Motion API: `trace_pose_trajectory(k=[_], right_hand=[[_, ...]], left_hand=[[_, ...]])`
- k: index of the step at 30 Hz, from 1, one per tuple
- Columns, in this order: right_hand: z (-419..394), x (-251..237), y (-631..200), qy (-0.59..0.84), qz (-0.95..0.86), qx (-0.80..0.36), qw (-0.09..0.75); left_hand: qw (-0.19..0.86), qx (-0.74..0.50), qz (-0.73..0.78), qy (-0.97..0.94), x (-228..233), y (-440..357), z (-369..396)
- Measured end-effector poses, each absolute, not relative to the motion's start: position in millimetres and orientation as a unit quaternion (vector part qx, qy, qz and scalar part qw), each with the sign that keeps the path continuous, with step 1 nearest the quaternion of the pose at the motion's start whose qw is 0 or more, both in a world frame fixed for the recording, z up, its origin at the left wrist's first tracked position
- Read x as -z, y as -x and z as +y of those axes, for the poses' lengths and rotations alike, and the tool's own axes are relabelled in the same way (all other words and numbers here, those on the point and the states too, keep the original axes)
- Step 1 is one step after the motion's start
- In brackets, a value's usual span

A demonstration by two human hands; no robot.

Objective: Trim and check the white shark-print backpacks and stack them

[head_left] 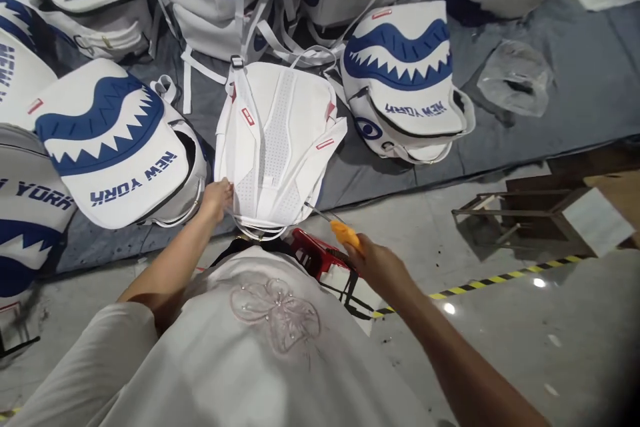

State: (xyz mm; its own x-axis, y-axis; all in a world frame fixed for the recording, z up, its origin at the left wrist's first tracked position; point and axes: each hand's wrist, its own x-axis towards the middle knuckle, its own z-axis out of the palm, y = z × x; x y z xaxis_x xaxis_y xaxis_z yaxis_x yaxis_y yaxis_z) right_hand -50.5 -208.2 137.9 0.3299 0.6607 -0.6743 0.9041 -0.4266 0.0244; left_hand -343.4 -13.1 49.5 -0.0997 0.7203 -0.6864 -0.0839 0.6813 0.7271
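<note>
A white backpack (273,140) lies with its straps and padded back facing up, directly in front of me. My left hand (217,200) is closed at its lower left edge, with the fingertips pinching the fabric there. In my right hand (367,257) is a pair of scissors (345,235) with orange handles. Their thin metal blades reach to the lower right edge of the backpack, close to a shoulder strap end. The exact contact of the blade tips is too small to make out.
White-and-blue backpacks lie left (120,140) and right (400,80) on the grey-covered table (575,87), with several more behind. A clear plastic bag (517,77) lies farther right. Below are a red stool (320,253), a wooden-framed stool (540,213) and yellow-black floor tape (480,283).
</note>
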Motion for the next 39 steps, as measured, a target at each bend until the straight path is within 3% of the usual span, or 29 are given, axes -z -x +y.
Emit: trace_pose_trajectory(k=[6,12,18,25,33,39], right_hand=[[-209.4,-73.0,111.8,-0.814,0.504,0.259,0.130],[-200.7,-46.7,126.7,-0.801,0.542,0.234,0.096],[-205.0,-39.3,99.9,-0.863,0.468,0.169,0.093],[-162.4,-24.5,106.3,-0.859,0.466,0.195,0.084],[-169.5,-46.4,90.6,-0.850,0.466,0.232,0.083],[-185.7,-58.6,87.5,-0.867,0.430,0.247,0.048]], left_hand=[[0.768,-0.272,0.568,-0.114,-44.8,341.2,-9.6],[0.861,-0.274,0.417,-0.101,-28.9,327.8,-0.9],[0.869,-0.320,0.361,-0.110,-16.4,332.3,8.4],[0.866,-0.341,0.344,-0.123,-4.5,324.7,13.5],[0.864,-0.281,0.391,-0.147,-32.3,340.9,-4.2],[0.869,-0.299,0.367,-0.143,-40.0,308.8,-8.3]])
